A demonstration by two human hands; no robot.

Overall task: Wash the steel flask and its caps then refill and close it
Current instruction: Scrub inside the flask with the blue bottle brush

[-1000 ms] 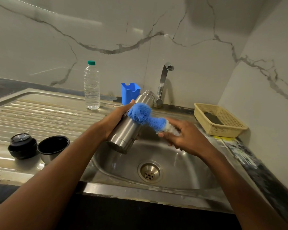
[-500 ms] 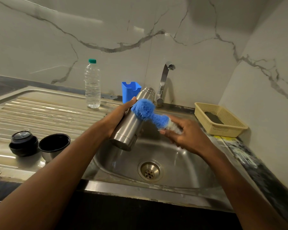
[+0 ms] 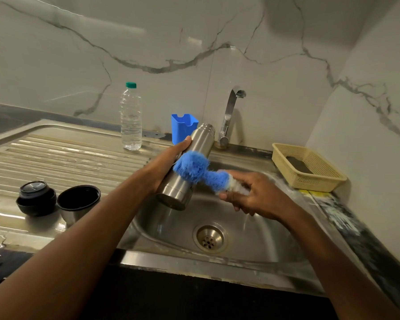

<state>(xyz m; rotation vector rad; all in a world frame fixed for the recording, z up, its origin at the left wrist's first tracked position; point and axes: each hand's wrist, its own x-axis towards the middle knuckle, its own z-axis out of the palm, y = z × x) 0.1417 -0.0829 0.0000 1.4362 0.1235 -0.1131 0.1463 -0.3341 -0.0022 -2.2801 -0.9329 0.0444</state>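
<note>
My left hand [image 3: 164,165] holds a flask [image 3: 189,167] of brushed steel with a soft satin sheen, against which my right hand [image 3: 256,197] sets a brush [image 3: 194,168] of fluffy blue bristles. The sink [image 3: 252,232] and ribbed drainboard [image 3: 56,153] are smooth, wet, glossy steel, as is the polished tap [image 3: 229,116]; the wall [image 3: 171,42] is glossy veined marble. At far left stands a clear plastic bottle [image 3: 131,121], at right a matt cream plastic basket [image 3: 310,179].

Steel flask [image 3: 189,167]: uncapped, tilted, mouth toward far edge, base toward near edge, held above sink basin. Black inner cap [image 3: 35,197] and steel-walled, black-lined cup cap [image 3: 78,202]: side by side on drainboard near its front edge, mouth-up.
</note>
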